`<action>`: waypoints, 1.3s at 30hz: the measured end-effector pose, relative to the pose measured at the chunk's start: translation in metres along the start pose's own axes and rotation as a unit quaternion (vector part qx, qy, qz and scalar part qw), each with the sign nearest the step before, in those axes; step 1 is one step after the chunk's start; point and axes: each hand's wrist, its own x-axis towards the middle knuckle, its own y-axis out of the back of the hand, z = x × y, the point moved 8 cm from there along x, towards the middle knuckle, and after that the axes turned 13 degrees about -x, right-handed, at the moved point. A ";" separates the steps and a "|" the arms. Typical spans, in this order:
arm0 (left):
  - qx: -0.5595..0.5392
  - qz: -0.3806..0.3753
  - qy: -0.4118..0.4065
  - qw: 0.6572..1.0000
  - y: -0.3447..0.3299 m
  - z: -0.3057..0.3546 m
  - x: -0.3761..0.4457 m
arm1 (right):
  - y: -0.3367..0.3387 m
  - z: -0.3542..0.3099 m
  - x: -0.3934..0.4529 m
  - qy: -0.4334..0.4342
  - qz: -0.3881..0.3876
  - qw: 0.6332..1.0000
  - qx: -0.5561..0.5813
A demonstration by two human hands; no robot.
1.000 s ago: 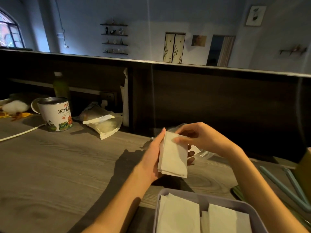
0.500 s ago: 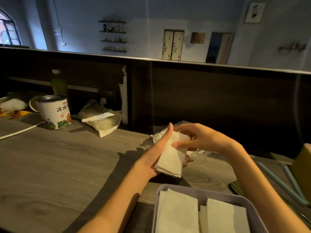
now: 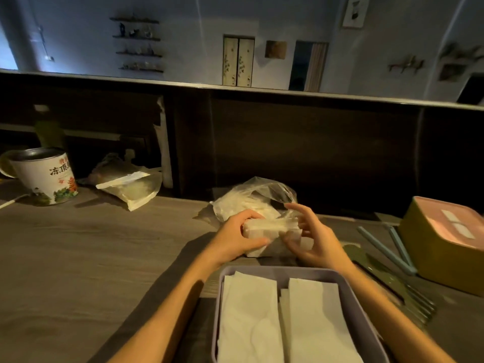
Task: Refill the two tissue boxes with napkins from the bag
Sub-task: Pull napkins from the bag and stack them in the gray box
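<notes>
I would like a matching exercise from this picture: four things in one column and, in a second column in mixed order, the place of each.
Things
1. white tin with printed letters
2. stack of napkins
3. grey tray
4. yellow box with pink lid

Places
A. nearest the camera, napkins inside
B. far left of the table
C. right edge of the table
D. between the left hand and the right hand

Pairs: 1-B, 2-D, 3-A, 4-C

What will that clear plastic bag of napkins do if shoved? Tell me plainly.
The plastic bag is thin and crumpled, so it would probably buckle rather than slide whole. Its open mouth gapes, so napkins may spill. It looks light, likely easy to shift across the table.
</notes>
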 end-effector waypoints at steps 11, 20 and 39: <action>-0.121 0.137 0.028 0.983 -0.006 -0.003 0.000 | -0.019 0.004 -0.002 0.007 -0.002 0.997 -0.075; -0.169 0.158 0.070 0.970 -0.018 -0.012 0.003 | -0.035 0.000 0.002 -0.068 0.024 0.981 0.180; -0.197 0.199 0.065 0.958 -0.015 -0.010 0.000 | -0.035 -0.005 0.003 -0.063 0.019 0.981 0.185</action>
